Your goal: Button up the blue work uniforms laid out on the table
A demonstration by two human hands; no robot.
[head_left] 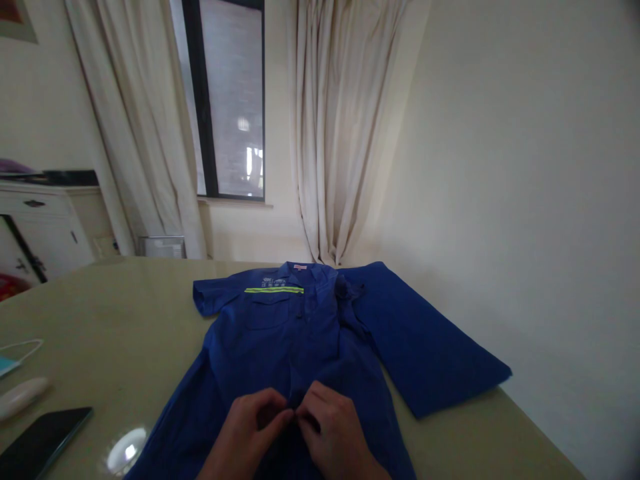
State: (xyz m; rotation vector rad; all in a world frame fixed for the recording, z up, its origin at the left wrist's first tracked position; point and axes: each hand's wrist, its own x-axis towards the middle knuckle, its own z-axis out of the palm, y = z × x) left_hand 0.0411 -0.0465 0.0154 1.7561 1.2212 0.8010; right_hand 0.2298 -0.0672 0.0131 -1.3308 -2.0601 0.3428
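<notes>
A blue short-sleeved work shirt [270,340] lies spread on the table, front side up, its collar at the far end. A yellow-green stripe crosses its chest above a pocket. At the front placket near the hem, my left hand [250,427] pinches the fabric between thumb and fingers. Right beside it, my right hand [330,427] pinches the same spot, the fingertips of both nearly touching. Whatever small part lies between the fingertips is hidden. On the right, folded blue trousers [425,340] lie partly against the shirt's bunched sleeve side.
On the greenish tabletop [125,320], a black phone [45,440], a pale oval object [23,398] and a face mask [7,365] lie at the left. A wall [525,200] rises along the right. Behind are curtains [333,133], a window [233,100] and a white cabinet [45,223].
</notes>
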